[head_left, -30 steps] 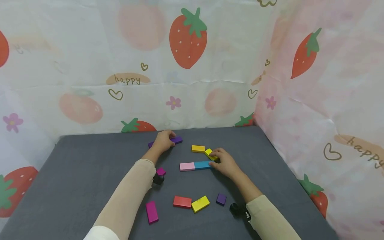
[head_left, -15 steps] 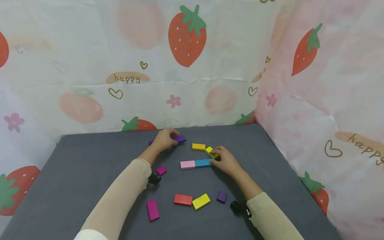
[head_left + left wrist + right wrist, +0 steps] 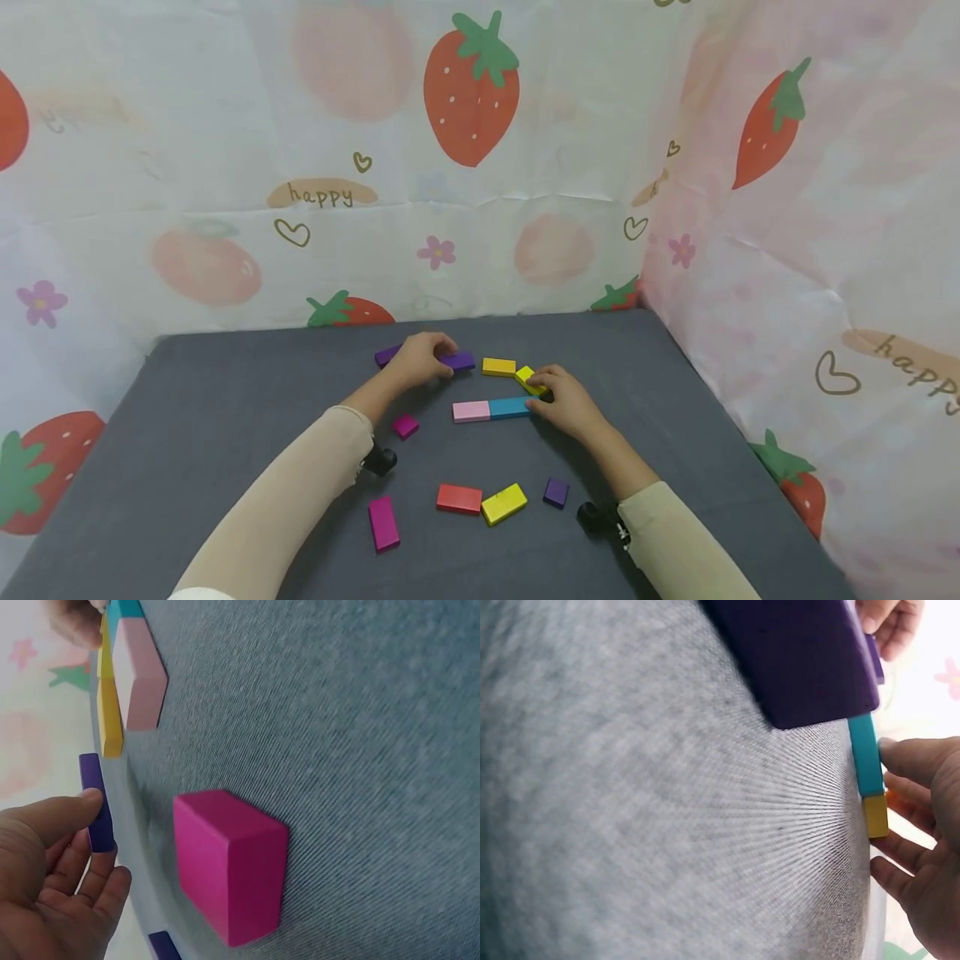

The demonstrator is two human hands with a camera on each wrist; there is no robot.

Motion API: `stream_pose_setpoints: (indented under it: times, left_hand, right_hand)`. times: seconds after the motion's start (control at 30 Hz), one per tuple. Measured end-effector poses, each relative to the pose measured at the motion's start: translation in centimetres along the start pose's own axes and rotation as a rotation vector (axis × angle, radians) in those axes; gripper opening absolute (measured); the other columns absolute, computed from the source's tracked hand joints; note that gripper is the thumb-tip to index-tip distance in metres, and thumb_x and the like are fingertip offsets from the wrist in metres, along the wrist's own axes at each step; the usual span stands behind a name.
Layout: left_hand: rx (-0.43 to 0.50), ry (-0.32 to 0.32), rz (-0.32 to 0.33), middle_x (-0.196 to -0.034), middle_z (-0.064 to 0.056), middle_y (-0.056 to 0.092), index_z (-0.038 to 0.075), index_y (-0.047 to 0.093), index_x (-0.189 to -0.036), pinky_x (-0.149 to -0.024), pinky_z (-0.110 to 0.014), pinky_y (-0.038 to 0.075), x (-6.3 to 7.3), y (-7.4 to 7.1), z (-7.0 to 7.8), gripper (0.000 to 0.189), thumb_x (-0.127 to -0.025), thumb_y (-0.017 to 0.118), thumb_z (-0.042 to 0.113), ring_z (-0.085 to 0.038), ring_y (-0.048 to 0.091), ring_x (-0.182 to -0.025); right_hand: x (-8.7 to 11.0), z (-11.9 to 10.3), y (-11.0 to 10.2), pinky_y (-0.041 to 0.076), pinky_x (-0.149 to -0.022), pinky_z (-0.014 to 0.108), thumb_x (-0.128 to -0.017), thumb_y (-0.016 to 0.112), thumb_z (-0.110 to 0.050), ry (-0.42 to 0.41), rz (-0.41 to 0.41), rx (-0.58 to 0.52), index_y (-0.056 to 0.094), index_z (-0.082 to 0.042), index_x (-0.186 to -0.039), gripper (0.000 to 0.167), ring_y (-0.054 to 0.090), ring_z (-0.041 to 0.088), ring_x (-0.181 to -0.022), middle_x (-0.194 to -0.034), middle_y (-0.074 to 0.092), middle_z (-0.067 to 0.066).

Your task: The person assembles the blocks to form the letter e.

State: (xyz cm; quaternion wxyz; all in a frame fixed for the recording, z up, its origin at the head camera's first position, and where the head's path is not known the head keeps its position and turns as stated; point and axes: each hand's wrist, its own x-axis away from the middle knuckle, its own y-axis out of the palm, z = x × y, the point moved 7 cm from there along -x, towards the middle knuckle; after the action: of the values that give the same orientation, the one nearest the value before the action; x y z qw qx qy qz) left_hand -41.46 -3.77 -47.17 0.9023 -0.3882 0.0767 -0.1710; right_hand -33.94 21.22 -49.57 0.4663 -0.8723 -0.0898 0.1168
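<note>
At the back of the table, my left hand (image 3: pixel 420 360) pinches a purple block (image 3: pixel 459 362) between thumb and fingers; in the left wrist view the block (image 3: pixel 97 802) stands between the thumb and the fingers. Another purple block (image 3: pixel 386 356) lies partly behind that hand. My right hand (image 3: pixel 566 404) has its fingers curled about the end of an angled yellow block (image 3: pixel 527 377), which the right wrist view shows as a yellow end face (image 3: pixel 876 817). Its thumb touches the blue block (image 3: pixel 510 407), whose right end is hidden. A pink block (image 3: pixel 470 412) adjoins the blue one.
Left of the angled block lies another yellow block (image 3: pixel 498 367). A small magenta block (image 3: pixel 406 427) sits below the left hand. Nearer are a longer magenta block (image 3: pixel 384 524), a red block (image 3: pixel 459 499), a yellow block (image 3: pixel 504 504) and a purple block (image 3: pixel 556 492).
My left hand has carried its purple block slightly right, then back toward me, leaving more of the other purple block showing. My right hand has stayed in place at the yellow and blue blocks.
</note>
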Motion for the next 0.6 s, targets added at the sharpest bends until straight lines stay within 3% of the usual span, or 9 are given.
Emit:
stream_pose_setpoints:
  times: [0.6]
  left_hand:
    - [0.016, -0.068, -0.003, -0.118, -0.009, 0.071, 0.007, 0.071, -0.119, -0.101, -0.042, 0.050, -0.1, 1.7, -0.3, 0.037, -0.084, 0.083, 0.006, -0.025, 0.063, -0.113]
  right_hand:
    - [0.0, -0.1, 0.0, 0.046, -0.107, 0.052, -0.093, 0.077, -0.022, 0.013, 0.003, -0.001, 0.068, -0.007, -0.131, 0.041, 0.056, 0.033, -0.128, -0.138, 0.058, 0.011]
